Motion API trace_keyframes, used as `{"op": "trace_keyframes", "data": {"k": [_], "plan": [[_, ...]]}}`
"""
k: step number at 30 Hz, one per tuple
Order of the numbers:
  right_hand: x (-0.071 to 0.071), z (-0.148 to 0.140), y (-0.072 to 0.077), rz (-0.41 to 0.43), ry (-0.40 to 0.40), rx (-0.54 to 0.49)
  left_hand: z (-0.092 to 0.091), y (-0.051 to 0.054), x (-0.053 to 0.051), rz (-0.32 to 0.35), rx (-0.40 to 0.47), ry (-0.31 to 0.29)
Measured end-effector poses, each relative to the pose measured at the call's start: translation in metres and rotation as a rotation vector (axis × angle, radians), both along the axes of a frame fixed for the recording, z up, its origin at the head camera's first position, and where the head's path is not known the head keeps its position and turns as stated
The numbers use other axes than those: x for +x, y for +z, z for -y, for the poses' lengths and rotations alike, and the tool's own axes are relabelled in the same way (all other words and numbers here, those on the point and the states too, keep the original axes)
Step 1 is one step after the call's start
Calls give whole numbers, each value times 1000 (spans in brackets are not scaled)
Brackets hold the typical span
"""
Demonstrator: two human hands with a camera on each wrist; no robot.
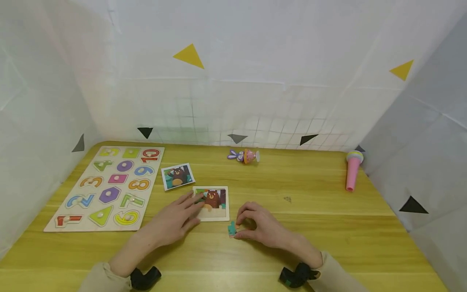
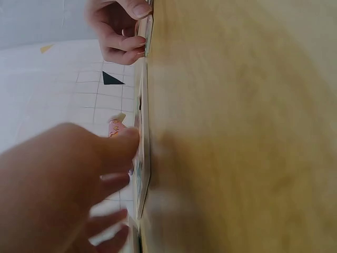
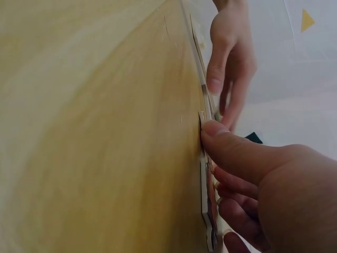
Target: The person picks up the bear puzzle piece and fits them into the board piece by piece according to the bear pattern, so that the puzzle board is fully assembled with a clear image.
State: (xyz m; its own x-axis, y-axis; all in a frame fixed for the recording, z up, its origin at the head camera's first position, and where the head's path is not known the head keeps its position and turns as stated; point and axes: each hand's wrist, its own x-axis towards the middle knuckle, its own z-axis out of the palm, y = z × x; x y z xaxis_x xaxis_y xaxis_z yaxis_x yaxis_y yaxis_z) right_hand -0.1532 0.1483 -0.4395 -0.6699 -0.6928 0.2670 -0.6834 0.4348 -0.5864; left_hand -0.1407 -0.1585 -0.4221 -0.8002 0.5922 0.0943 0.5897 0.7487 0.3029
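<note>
In the head view, a small wooden puzzle tray (image 1: 227, 205) lies flat on the table. A brown bear picture (image 1: 213, 198) fills its upper part, and a pale strip shows along its lower part. My left hand (image 1: 176, 221) rests with fairly straight fingers over the tray's left side, hiding that part. Just off the tray's lower right corner, my right hand (image 1: 263, 228) pinches a teal puzzle piece (image 1: 232, 229) between thumb and fingers. In the right wrist view the thumb lies on a thin piece edge (image 3: 203, 126); another dark-topped piece (image 3: 206, 197) shows below it.
A bear picture card (image 1: 178, 177) lies behind the tray. To the left is a number-and-shape peg board (image 1: 82, 225). A rabbit toy (image 1: 245, 156) lies at the back, and a pink toy microphone (image 1: 352, 172) at the right. White sheets (image 1: 233, 101) enclose the table.
</note>
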Motion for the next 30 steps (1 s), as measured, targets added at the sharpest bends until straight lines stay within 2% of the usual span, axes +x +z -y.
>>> {"op": "trace_keyframes", "data": {"k": [3, 11, 17, 21, 30], "plan": [[0, 0, 1, -7, -2, 2, 1, 0, 1, 29, -27, 19], [0, -1, 0, 13, -15, 8, 2, -1, 1, 61, -59, 22], [0, 3, 2, 7, -21, 8, 4, -3, 0, 47, -64, 20], [-1, 11, 8, 2, -34, 6, 5, -4, 0, 42, -68, 33], [-9, 45, 19, -8, -62, 65, 5, -1, -1, 91, -56, 62]]}}
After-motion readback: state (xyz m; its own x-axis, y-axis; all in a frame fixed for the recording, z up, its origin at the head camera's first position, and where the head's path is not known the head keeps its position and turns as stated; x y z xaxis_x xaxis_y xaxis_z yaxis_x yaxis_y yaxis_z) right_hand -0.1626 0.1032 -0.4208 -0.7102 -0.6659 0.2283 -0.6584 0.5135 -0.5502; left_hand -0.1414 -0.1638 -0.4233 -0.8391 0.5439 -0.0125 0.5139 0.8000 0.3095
